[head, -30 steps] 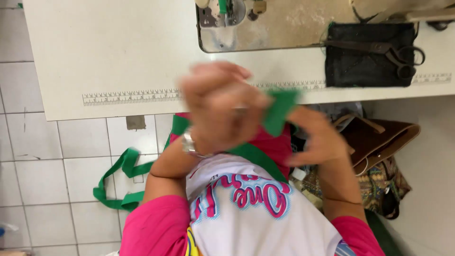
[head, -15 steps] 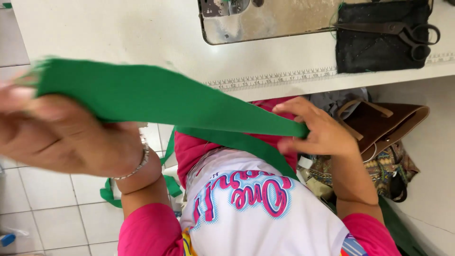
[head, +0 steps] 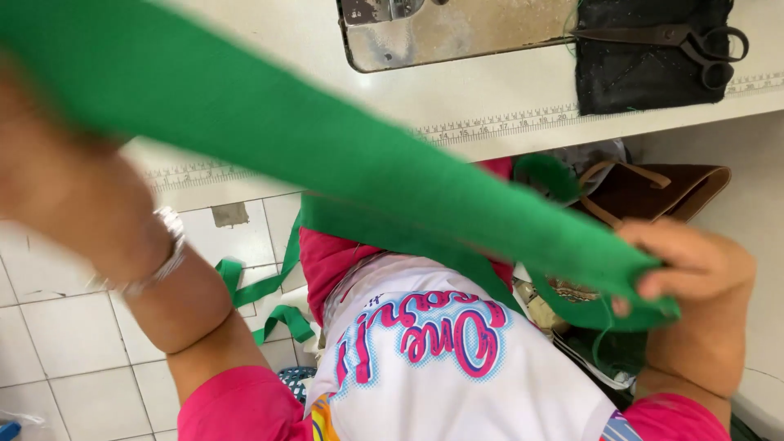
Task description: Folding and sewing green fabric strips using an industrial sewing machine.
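You're stretching the green fabric strip [head: 343, 163] across your lap, right hand [head: 694, 265] pinching its end, left hand [head: 73, 188] blurry but gripping the other end, just below the white table [head: 269, 49].

Left hand [head: 73, 188] raised close, blurred, right hand [head: 694, 265] pinching, arms spread
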